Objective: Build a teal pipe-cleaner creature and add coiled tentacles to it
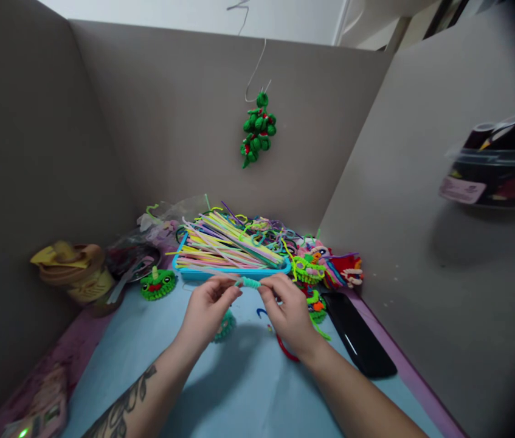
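A coiled turquoise pipe cleaner (251, 283) is stretched between my two hands above the light-blue mat. My left hand (209, 304) pinches its left end between thumb and fingers. At the right end, my right hand (287, 307) is closed on it in the same kind of pinch. A round turquoise fuzzy piece (225, 326) lies on the mat, partly behind my left hand. Below my right hand a red curved handle (287, 349) shows; the rest of it is hidden.
A blue tray (234, 274) heaped with pastel pipe cleaners stands behind my hands. Left of it sits a green pipe-cleaner figure (157, 285), beside a cup (86, 277). A black tray (358, 334) lies right. Green ornaments (258, 131) hang on the grey back panel.
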A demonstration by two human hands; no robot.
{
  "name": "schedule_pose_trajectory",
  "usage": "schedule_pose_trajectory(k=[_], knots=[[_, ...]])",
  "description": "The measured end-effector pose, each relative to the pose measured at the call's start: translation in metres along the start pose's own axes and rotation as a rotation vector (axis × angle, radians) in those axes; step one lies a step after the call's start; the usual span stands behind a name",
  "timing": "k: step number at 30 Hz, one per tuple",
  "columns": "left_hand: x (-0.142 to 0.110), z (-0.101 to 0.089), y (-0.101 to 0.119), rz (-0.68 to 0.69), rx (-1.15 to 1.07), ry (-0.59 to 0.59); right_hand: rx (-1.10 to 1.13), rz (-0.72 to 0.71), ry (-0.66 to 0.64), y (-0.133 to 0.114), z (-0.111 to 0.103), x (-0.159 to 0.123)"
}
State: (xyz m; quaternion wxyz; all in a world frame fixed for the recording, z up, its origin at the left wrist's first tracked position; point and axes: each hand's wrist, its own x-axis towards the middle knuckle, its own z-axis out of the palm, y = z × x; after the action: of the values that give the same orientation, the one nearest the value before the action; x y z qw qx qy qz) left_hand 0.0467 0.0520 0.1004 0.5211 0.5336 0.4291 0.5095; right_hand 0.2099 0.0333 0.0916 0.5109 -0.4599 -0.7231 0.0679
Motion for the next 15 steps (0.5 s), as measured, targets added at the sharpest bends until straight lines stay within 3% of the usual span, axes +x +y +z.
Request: schedule_pose_trajectory(k=[8,15], knots=[[-0.0051,0.0043,0.0050,-0.204,-0.160,0.017,-0.132,-0.084,0.111,0.0065,0.0034,-0.0024],[-0.0044,0.0027,0.0028,-0.241,-0.199,0.016,-0.304,-0.244,0.138,0.0041,0.0069,-0.0077]])
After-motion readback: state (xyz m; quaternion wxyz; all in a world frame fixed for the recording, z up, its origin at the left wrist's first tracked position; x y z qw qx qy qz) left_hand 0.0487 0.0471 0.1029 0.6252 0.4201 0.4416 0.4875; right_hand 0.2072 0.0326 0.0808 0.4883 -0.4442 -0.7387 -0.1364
